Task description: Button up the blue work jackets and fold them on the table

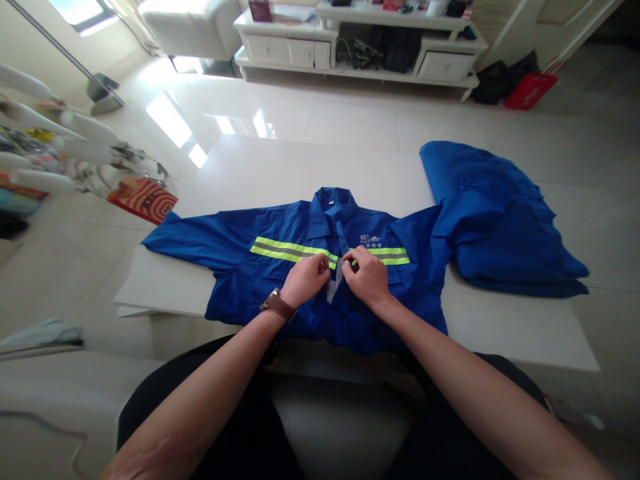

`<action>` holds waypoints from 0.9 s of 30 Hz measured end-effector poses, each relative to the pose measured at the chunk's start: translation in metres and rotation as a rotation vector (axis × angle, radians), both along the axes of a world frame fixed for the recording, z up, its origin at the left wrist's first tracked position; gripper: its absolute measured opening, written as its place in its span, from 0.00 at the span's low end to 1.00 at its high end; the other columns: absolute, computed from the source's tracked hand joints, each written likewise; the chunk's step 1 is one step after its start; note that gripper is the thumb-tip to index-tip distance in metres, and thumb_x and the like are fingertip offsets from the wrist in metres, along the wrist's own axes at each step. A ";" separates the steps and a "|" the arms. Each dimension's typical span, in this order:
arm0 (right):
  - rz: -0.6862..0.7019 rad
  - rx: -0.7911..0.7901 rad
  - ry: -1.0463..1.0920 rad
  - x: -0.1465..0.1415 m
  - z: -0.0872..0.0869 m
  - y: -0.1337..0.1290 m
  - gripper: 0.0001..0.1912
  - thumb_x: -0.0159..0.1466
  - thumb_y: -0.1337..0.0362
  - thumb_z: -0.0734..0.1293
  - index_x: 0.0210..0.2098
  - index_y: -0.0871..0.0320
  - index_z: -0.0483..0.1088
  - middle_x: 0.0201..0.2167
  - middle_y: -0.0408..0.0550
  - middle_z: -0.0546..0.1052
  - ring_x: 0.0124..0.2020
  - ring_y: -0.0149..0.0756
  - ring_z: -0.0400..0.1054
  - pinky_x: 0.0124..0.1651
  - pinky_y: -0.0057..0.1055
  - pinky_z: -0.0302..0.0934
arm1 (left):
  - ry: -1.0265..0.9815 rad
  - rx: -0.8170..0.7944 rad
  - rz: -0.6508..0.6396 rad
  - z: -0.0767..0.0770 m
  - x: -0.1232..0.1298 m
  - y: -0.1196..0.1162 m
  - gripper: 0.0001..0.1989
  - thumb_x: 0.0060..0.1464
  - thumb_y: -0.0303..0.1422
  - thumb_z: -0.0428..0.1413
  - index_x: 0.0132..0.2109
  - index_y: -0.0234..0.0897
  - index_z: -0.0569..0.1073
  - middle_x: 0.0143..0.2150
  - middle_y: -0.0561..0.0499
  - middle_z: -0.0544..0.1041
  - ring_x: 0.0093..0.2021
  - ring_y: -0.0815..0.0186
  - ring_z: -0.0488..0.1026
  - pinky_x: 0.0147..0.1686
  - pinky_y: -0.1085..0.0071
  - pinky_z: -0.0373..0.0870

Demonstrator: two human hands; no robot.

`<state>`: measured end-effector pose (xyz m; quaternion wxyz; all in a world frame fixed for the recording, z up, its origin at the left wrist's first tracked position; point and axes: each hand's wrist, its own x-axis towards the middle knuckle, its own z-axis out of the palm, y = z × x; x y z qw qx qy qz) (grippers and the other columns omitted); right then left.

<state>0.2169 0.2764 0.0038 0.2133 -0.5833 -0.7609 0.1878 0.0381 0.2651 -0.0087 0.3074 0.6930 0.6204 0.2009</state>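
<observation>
A blue work jacket (285, 223) with yellow-green reflective strips lies front up on a white table (520, 327), its collar away from me and its sleeves out to both sides. My left hand (307, 277), with a brown-strapped watch on the wrist, is closed on the left front edge of the jacket at the strip. Just beside it, my right hand (365, 273) pinches the opposite front edge below the white chest logo. The two edges stand slightly apart, and grey lining shows between them. More folded blue clothing (505, 227) lies at the right, touching the jacket's sleeve.
Beyond the table stand a white TV cabinet (285, 50) and a pale stool (193, 30). A red bag (531, 91) is on the floor at the back right. At the left are a rack with white rods (75, 147) and a red patterned box (145, 199).
</observation>
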 end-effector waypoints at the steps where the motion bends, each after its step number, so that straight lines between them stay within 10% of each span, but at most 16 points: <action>1: -0.011 0.019 0.018 0.000 0.001 0.000 0.09 0.67 0.64 0.61 0.37 0.55 0.74 0.38 0.44 0.77 0.38 0.36 0.71 0.39 0.30 0.57 | 0.003 0.002 0.000 0.000 0.000 0.000 0.01 0.54 0.28 0.56 0.34 0.39 0.72 0.30 0.54 0.75 0.30 0.67 0.70 0.30 0.72 0.59; 8: -0.012 0.013 0.027 0.000 -0.002 0.003 0.09 0.66 0.64 0.60 0.35 0.55 0.72 0.37 0.45 0.76 0.36 0.35 0.70 0.40 0.30 0.58 | 0.291 -0.034 -0.049 0.013 0.002 -0.003 0.05 0.60 0.32 0.54 0.41 0.38 0.74 0.37 0.48 0.79 0.39 0.60 0.76 0.38 0.68 0.67; 15: 0.102 -0.309 -0.342 -0.002 0.025 -0.013 0.33 0.71 0.49 0.59 0.73 0.47 0.54 0.61 0.55 0.71 0.49 0.50 0.74 0.50 0.43 0.66 | 0.717 -0.251 0.037 0.041 0.010 -0.037 0.27 0.61 0.42 0.57 0.64 0.40 0.70 0.60 0.31 0.73 0.59 0.39 0.71 0.49 0.47 0.73; 20: 0.231 -0.701 -0.650 0.016 0.026 -0.035 0.42 0.67 0.39 0.64 0.75 0.39 0.50 0.77 0.54 0.45 0.71 0.78 0.47 0.58 0.61 0.62 | 0.794 -0.485 0.068 0.025 0.013 -0.052 0.45 0.59 0.47 0.60 0.77 0.49 0.50 0.75 0.25 0.52 0.66 0.23 0.62 0.53 0.27 0.65; 27: 0.213 -0.442 -0.697 0.020 0.003 0.009 0.39 0.72 0.47 0.62 0.77 0.39 0.40 0.79 0.48 0.38 0.76 0.65 0.35 0.70 0.67 0.41 | 0.530 -0.352 0.101 0.014 -0.015 0.005 0.43 0.63 0.45 0.57 0.77 0.53 0.45 0.79 0.33 0.40 0.74 0.25 0.47 0.57 0.34 0.68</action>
